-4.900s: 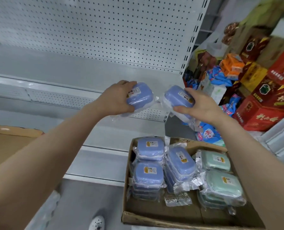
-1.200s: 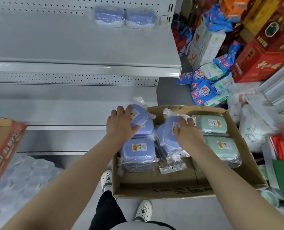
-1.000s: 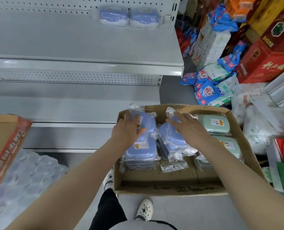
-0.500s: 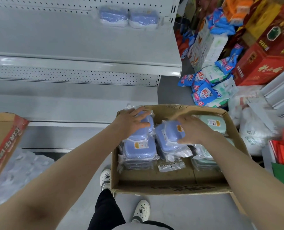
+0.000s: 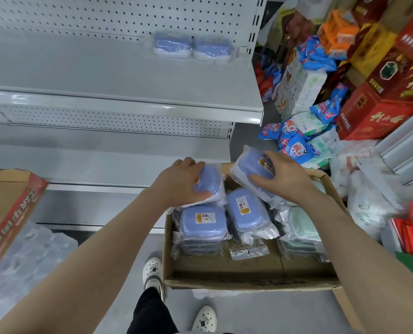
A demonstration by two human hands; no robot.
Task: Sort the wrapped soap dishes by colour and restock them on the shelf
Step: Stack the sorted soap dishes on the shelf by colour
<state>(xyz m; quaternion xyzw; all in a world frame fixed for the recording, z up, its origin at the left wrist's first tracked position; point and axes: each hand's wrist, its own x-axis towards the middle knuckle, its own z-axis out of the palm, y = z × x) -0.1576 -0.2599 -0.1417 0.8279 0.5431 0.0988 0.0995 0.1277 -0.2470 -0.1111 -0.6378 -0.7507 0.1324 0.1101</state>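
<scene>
My left hand (image 5: pixel 181 182) grips a wrapped blue soap dish (image 5: pixel 210 182) just above the back left of the cardboard box (image 5: pixel 249 278). My right hand (image 5: pixel 285 177) grips a second wrapped blue soap dish (image 5: pixel 251 165), tilted and lifted over the box's back edge. Inside the box lie stacks of blue dishes (image 5: pixel 203 224) on the left and middle and green dishes (image 5: pixel 302 227) on the right, partly under my right forearm. Two blue dishes (image 5: pixel 192 47) sit side by side at the back right of the upper shelf (image 5: pixel 118 73).
An empty clear wrapper (image 5: pixel 247 250) lies in the box. Red cartons (image 5: pixel 381 97) and blue-and-white packets (image 5: pixel 297 138) pile up to the right. A red-edged carton (image 5: pixel 5 201) and plastic-wrapped goods stand at the left. My shoes (image 5: pixel 152 273) are beside the box on the floor.
Both hands closed on a blue dish in the box and raised it; the right one is now clear of the box's back edge.
</scene>
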